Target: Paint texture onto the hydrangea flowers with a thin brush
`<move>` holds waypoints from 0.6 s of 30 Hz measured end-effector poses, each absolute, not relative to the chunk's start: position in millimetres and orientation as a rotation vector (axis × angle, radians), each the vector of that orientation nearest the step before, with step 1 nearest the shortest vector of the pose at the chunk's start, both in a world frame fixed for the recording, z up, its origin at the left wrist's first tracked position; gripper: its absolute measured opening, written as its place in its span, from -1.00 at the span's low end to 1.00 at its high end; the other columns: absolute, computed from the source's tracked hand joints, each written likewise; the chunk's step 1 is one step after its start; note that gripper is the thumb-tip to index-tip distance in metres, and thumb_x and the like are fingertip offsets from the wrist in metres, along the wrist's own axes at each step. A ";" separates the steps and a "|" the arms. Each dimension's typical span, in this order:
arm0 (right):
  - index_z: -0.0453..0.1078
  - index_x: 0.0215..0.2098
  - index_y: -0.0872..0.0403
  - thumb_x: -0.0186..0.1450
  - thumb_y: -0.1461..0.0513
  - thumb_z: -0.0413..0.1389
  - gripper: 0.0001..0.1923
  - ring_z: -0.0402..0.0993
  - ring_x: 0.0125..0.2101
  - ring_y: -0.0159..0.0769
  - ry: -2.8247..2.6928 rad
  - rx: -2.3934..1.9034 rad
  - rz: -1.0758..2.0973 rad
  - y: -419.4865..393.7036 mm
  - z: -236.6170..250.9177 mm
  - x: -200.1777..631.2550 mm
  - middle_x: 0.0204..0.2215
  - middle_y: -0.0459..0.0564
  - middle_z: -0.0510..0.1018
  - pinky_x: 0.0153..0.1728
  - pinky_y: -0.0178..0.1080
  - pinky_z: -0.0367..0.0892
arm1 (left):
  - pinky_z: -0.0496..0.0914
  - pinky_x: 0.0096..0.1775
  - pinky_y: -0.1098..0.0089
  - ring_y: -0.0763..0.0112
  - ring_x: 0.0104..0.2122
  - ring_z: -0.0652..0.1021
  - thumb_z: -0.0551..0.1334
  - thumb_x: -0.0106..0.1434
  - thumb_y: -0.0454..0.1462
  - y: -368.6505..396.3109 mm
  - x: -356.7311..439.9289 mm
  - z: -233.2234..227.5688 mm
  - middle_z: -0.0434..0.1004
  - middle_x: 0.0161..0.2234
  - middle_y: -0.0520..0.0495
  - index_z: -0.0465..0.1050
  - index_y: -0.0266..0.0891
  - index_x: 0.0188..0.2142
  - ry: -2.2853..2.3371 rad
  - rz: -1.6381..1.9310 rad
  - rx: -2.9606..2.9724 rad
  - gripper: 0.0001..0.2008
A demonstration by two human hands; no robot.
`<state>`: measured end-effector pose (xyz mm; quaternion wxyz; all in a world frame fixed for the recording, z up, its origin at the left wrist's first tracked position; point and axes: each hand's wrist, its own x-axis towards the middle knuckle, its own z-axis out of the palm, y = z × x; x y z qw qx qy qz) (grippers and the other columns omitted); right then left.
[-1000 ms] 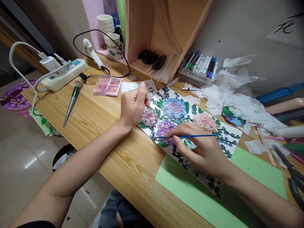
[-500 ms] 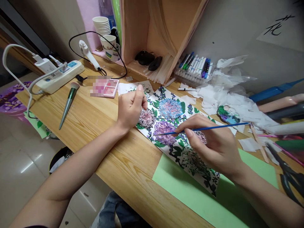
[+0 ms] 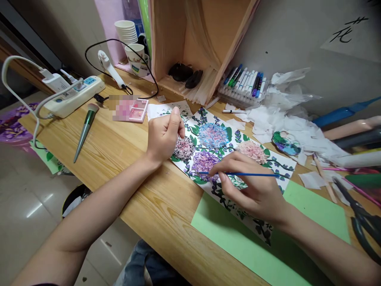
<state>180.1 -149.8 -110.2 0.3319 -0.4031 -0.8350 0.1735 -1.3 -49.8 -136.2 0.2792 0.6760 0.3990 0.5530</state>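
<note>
Right hand [image 3: 256, 190] fingers pinching a thin blue paintbrush [image 3: 238, 173], tip on the purple flower of the painted flower sheet [image 3: 214, 137] mid-table, left hand [image 3: 163, 135] clenched, perhaps empty, resting on the sheet's left end, green paper [image 3: 315, 210] underneath at the table's near edge.

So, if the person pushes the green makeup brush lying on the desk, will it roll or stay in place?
The green makeup brush would probably roll, since its handle looks round and smooth on the bare wooden desk. Because the handle tapers to a point, it would likely curve in an arc rather than go straight. It seems light; its soft bristles should flex easily.
</note>
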 end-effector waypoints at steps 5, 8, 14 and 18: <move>0.35 -0.29 0.07 0.24 0.40 -0.01 -0.83 0.36 -0.42 -0.37 -2.210 -1.022 0.467 -148.5 -111.0 179.1 -0.47 -0.05 0.51 -0.42 -0.29 0.33 | 0.23 -0.54 0.42 0.57 -0.68 0.32 -0.03 0.30 0.04 -50.4 -1.1 -135.6 0.26 -0.76 0.06 0.30 -0.19 -0.73 1.065 1.492 1.808 -0.42; 0.35 -0.29 0.06 0.23 0.41 0.00 -0.82 0.37 -0.42 -0.36 -2.188 -1.034 0.424 -148.8 -110.4 178.4 -0.47 -0.05 0.50 -0.42 -0.29 0.34 | 0.23 -0.54 0.42 0.58 -0.68 0.32 -0.03 0.31 0.03 -50.6 -0.9 -135.3 0.25 -0.76 0.06 0.30 -0.19 -0.74 1.075 1.485 1.812 -0.42; 0.35 -0.30 0.04 0.24 0.40 -0.01 -0.83 0.37 -0.46 -0.36 -2.217 -1.005 0.419 -150.2 -108.3 177.7 -0.49 -0.06 0.50 -0.46 -0.28 0.33 | 0.23 -0.54 0.40 0.57 -0.69 0.32 -0.03 0.31 0.03 -50.4 -0.8 -136.0 0.25 -0.76 0.06 0.30 -0.18 -0.74 1.064 1.485 1.806 -0.42; 0.35 -0.29 0.06 0.23 0.40 0.00 -0.83 0.36 -0.44 -0.36 -2.215 -1.038 0.385 -150.8 -108.7 177.8 -0.48 -0.05 0.50 -0.45 -0.29 0.34 | 0.23 -0.54 0.41 0.58 -0.69 0.31 -0.03 0.31 0.02 -50.6 -0.6 -136.0 0.25 -0.77 0.07 0.30 -0.19 -0.74 1.077 1.486 1.794 -0.42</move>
